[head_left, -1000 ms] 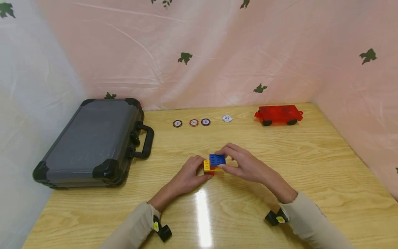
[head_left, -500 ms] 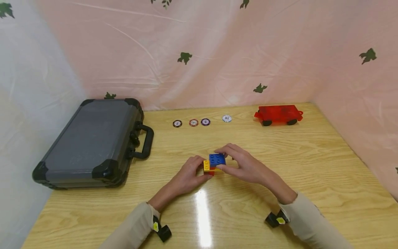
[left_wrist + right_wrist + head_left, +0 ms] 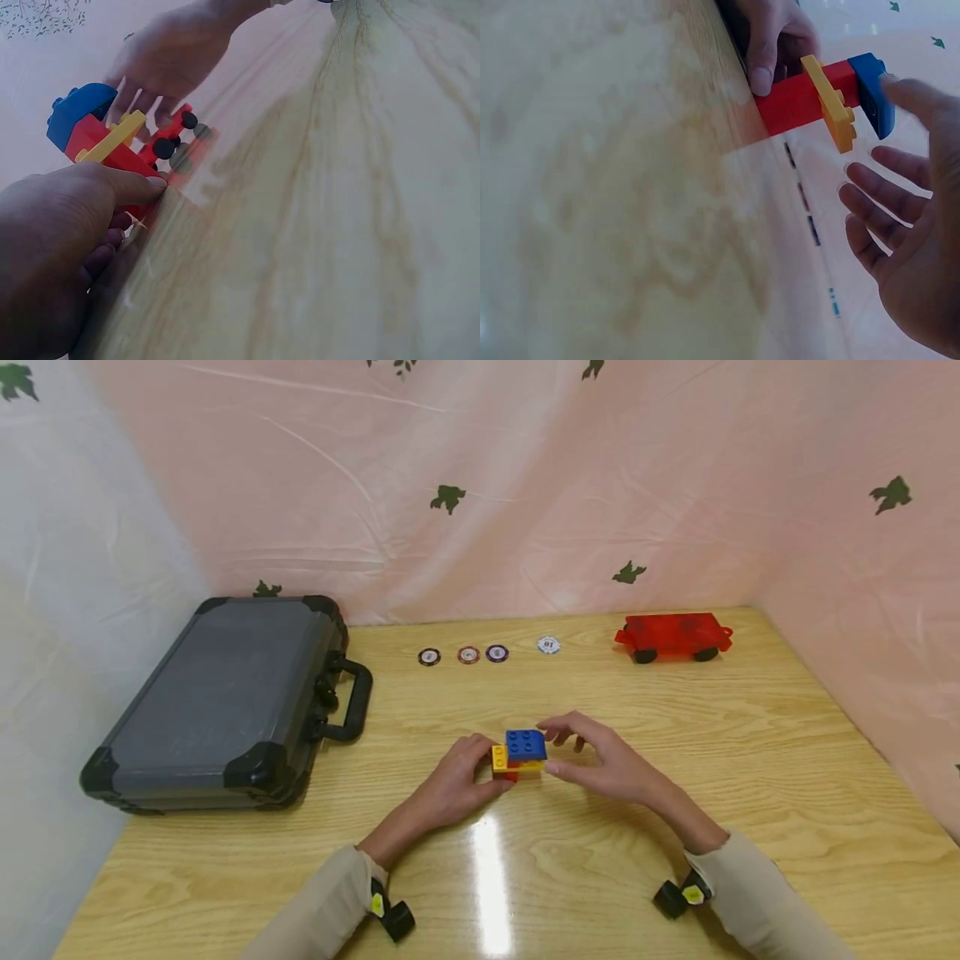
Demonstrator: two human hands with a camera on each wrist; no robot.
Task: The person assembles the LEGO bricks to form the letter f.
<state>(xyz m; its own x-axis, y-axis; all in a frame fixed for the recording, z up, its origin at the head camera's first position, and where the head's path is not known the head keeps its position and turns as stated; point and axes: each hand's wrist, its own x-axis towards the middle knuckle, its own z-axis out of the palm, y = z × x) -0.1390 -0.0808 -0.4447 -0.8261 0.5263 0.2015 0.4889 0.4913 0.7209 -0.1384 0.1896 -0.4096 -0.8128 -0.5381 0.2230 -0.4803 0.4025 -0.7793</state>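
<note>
A small stack of toy building bricks stands on the wooden table in front of me. At its base is a red brick (image 3: pixel 789 103), then a flat yellow brick (image 3: pixel 499 757), another red brick (image 3: pixel 841 77) and a blue brick (image 3: pixel 527 745) with a curved side on top. My left hand (image 3: pixel 453 783) grips the bottom red brick between thumb and fingers from the left. On the right, my right hand (image 3: pixel 603 762) is spread beside the stack, its fingers loosely bent around nothing. Its thumb overlaps the blue brick's edge in the right wrist view.
A grey hard case (image 3: pixel 225 693) with black corners and a handle (image 3: pixel 358 702) lies at the left. Poker chips (image 3: pixel 468 655) sit in a row toward the back. A red toy wagon (image 3: pixel 675 635) with black wheels stands back right, before the pink curtain (image 3: pixel 510 543).
My right hand has let go of the blue brick and moved slightly right, fingers spreading. The blue brick stays on the stack. My left hand keeps its grip in place.
</note>
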